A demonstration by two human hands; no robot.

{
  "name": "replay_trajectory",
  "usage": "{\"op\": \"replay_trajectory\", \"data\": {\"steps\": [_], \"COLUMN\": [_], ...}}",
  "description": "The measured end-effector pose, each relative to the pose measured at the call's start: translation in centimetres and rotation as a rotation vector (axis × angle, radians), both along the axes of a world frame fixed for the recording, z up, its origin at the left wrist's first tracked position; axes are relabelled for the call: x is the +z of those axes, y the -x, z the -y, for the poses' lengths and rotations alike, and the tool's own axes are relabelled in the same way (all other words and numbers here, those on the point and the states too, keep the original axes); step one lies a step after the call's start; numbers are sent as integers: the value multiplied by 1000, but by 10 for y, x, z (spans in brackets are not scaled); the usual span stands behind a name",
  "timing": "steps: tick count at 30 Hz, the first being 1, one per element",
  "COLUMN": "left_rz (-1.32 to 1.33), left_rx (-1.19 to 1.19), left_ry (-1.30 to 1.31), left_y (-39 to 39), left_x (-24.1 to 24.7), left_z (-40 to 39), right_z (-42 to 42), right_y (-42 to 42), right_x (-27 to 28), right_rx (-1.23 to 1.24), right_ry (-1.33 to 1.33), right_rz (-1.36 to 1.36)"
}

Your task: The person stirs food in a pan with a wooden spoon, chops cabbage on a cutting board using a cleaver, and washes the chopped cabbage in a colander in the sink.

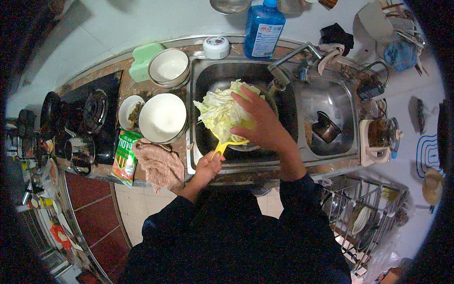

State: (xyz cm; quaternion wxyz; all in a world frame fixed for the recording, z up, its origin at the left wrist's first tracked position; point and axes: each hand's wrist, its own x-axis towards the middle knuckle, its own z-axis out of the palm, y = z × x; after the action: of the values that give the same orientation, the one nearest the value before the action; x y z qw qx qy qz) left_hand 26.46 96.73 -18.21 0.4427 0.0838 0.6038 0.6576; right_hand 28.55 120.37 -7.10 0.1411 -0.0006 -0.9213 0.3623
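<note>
My left hand (208,168) grips the handle of a yellow plastic strainer (220,148) at the front edge of the left sink basin. Torn cabbage leaves (225,110) are heaped on the strainer and hide most of it. Over the right side of the heap my right hand (260,119) is spread, fingers apart, at or just above the leaves; whether it touches them I cannot tell. Beneath lies a round metal bowl (244,147), partly covered, in the steel sink (193,106). The faucet (278,72) reaches over the basin behind my right hand.
Left of the sink stand white bowls (163,117), a small bowl with dark food (127,110), a pinkish cloth (161,163) and a green packet (125,156). A blue detergent bottle (263,32) and white jar (216,48) stand behind. The right basin holds a dark pot (325,127).
</note>
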Motion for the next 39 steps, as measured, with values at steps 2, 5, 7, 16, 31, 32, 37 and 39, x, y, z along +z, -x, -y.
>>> {"op": "replay_trajectory", "data": {"steps": [2,5,7,16,31,32,37,39], "left_rz": [-24,-46,-34,-100,-182,-167,-120,-131], "left_rx": [-4,-3,-3,31,89,90,106,89], "left_ry": [24,28,27,181,174,192,156,175], "left_y": [1,2,2,2,2,3,4,5], "left_x": [2,7,11,35,61,62,63,63], "left_z": [0,1,3,16,29,29,31,31], "right_z": [-8,-22,-31,-64,14,23,38,30], "right_y": [-12,-32,-47,-27,53,56,61,57], "right_x": [0,-15,-40,-207,-286,-287,-300,-301], "right_rx": [-66,-269,-444,-560,-438,-451,-478,-428], "right_ry": [115,312,552,140,43,34,183,173], "right_rz": [25,-45,3,486,812,818,724,691]}}
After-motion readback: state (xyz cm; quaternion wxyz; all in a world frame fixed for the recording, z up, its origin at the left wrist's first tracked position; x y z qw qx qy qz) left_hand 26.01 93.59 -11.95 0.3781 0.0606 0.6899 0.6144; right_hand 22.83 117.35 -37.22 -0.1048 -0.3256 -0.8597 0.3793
